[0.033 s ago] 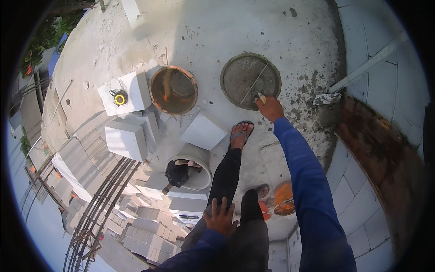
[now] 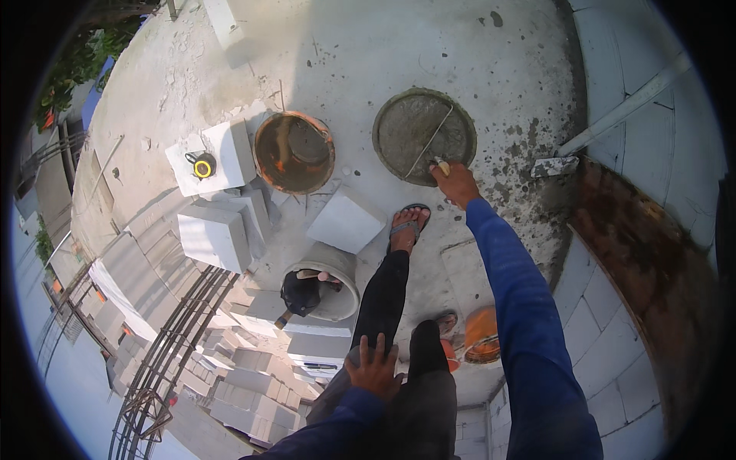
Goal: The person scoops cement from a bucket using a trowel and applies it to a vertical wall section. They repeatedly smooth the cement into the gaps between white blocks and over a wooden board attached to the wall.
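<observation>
My right hand point(image 2: 455, 182) reaches down to the near rim of a round pan of grey mortar point(image 2: 414, 126) and is shut on a yellowish tool handle point(image 2: 442, 165). A thin metal rod point(image 2: 428, 142) lies across the pan. My left hand point(image 2: 373, 368) rests with spread fingers on my left knee, holding nothing. My sandalled foot point(image 2: 405, 224) stands just beside the pan on the concrete floor point(image 2: 368, 54).
An orange bucket point(image 2: 294, 152) stands left of the pan, among white blocks point(image 2: 215, 238). A yellow tape measure point(image 2: 202, 165) lies on one block. A white bucket point(image 2: 337, 284), an orange bowl point(image 2: 481, 336), a trowel point(image 2: 553, 165) and a block wall point(image 2: 613, 322) are nearby.
</observation>
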`<state>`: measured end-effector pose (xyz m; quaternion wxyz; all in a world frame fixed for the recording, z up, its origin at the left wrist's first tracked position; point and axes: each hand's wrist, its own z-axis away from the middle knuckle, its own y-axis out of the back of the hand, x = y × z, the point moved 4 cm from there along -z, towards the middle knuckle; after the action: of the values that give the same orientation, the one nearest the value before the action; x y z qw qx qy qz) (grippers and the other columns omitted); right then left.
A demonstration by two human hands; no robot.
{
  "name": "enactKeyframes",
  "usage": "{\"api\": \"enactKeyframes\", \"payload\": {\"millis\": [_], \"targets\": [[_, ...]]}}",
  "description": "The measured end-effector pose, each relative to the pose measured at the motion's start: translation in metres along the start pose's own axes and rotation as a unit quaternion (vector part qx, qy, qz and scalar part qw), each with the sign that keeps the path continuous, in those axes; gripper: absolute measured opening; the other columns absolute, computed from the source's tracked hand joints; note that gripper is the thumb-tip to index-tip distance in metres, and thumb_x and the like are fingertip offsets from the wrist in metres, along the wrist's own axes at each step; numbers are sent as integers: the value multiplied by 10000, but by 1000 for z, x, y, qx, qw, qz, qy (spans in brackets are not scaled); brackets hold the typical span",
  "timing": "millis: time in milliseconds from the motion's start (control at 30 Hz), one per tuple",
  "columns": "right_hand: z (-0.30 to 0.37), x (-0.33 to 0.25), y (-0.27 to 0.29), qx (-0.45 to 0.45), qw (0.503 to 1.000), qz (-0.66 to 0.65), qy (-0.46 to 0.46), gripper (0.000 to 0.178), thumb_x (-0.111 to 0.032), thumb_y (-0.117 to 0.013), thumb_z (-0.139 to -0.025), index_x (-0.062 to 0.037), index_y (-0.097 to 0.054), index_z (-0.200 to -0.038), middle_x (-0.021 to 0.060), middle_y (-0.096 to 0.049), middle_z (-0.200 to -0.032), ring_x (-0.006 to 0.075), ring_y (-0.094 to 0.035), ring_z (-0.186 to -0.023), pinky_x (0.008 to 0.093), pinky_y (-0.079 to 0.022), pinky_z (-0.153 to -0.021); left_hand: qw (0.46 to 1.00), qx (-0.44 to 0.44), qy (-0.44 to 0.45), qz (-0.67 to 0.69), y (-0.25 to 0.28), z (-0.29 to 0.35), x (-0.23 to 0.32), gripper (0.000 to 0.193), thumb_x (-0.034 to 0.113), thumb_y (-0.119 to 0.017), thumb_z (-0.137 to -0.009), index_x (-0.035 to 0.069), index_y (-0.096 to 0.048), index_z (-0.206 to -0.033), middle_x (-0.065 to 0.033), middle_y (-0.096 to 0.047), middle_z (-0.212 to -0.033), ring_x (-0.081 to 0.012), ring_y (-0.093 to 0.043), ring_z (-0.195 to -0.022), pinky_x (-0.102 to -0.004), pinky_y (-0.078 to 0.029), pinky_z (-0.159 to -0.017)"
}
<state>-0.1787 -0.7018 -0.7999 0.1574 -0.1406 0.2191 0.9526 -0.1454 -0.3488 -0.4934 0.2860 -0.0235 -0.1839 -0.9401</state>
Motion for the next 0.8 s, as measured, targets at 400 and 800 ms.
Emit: {"api": "enactKeyframes", "payload": {"millis": [400, 800], "targets": [[34, 51, -19, 108, 987, -13, 119, 452, -472, -654, -975, -50, -673, -1135, 273, -744, -896, 495, -727, -887, 579, -566, -790, 997, 37, -23, -60, -9, 0, 28, 650, 464, -801, -830, 247, -614, -1414, -78, -369, -1677, -443, -242, -1567, -843, -304, -1021], [153, 105, 55, 203, 967, -12, 152, 420, -450, -670, -990, -37, -658, -1067, 266, -732, -856, 483, -723, -845, 568, -555, -735, 990, 39, 19, -130, -36, 9, 36, 680, 522, -779, -863, 257, -583, -1457, -64, -371, -1678, -406, -200, -1588, -802, -293, -1102]]}}
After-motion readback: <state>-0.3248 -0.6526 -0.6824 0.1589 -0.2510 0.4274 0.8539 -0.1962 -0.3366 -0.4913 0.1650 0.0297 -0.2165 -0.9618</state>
